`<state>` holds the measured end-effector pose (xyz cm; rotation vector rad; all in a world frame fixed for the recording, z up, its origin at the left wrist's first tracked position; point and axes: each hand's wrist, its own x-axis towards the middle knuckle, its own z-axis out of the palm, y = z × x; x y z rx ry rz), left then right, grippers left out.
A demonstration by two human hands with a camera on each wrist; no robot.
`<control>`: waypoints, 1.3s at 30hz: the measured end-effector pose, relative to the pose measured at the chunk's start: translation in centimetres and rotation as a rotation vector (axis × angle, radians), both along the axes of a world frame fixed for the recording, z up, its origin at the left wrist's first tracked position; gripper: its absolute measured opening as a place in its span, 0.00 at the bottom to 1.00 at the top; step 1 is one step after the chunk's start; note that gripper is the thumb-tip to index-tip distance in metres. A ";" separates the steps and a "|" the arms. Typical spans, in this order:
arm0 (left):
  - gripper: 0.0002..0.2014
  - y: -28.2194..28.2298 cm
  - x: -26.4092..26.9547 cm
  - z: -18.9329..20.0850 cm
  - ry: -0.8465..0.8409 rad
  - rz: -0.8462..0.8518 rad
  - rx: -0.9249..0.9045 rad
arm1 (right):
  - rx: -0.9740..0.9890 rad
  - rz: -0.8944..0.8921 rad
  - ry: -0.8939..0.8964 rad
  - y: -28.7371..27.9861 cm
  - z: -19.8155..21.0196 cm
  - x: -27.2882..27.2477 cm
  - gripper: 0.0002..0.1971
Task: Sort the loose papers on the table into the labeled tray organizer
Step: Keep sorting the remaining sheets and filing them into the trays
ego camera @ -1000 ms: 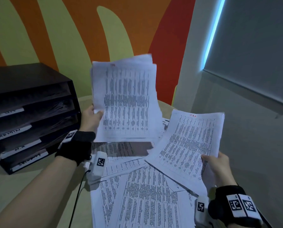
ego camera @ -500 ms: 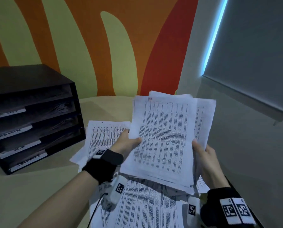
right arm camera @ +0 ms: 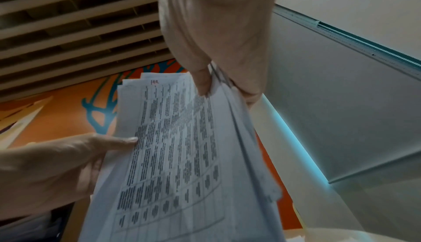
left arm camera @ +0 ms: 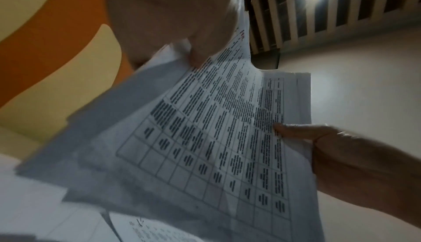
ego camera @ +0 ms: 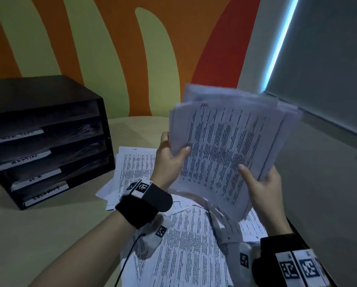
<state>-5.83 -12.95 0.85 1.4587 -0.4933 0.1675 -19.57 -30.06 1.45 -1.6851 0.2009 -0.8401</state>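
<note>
A stack of printed papers [ego camera: 227, 150] is held up over the table, its top sheet marked in red at the top. My left hand [ego camera: 169, 160] grips the stack's left edge, thumb on the front. My right hand [ego camera: 262, 187] grips its lower right edge, thumb on the printed face. The left wrist view shows the same stack of papers [left arm camera: 216, 138] from below, and the right wrist view shows the stack of papers [right arm camera: 177, 147] pinched between thumb and fingers. More loose papers [ego camera: 186, 241] lie scattered on the table. The black tray organizer [ego camera: 49, 141] with white labels stands at the left.
The round beige table [ego camera: 38, 235] has bare surface in front of the organizer. A painted orange and yellow wall is behind it. A grey wall and a window blind with a blue light strip are close on the right.
The two hands came together: the sheets in my left hand moved right and were merged with those in my right hand into one stack, now held higher.
</note>
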 end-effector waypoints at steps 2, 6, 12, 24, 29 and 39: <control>0.21 0.1 0.0 -0.7 0.045 -0.026 -0.027 | 0.056 0.008 0.055 -0.1 -0.6 0.0 0.19; 0.21 0.2 -0.2 -2.4 0.136 -0.186 0.128 | 0.207 -0.011 0.197 -1.0 -2.5 0.6 0.13; 0.31 -0.5 1.1 -3.6 0.324 -0.089 0.393 | 0.267 -0.240 0.126 -5.0 -1.5 -1.0 0.08; 0.26 -7.5 2.4 -7.9 0.767 -0.180 0.302 | 0.558 -0.376 0.579 -11.9 -3.2 -8.9 0.15; 0.42 -9.4 3.0 -9.4 0.719 -0.062 0.510 | 0.609 -0.302 0.656 -11.7 -5.8 -8.1 0.19; 0.23 -9.1 1.6 -8.5 0.282 0.060 0.501 | 0.551 -0.264 0.598 -12.0 -6.4 -6.3 0.20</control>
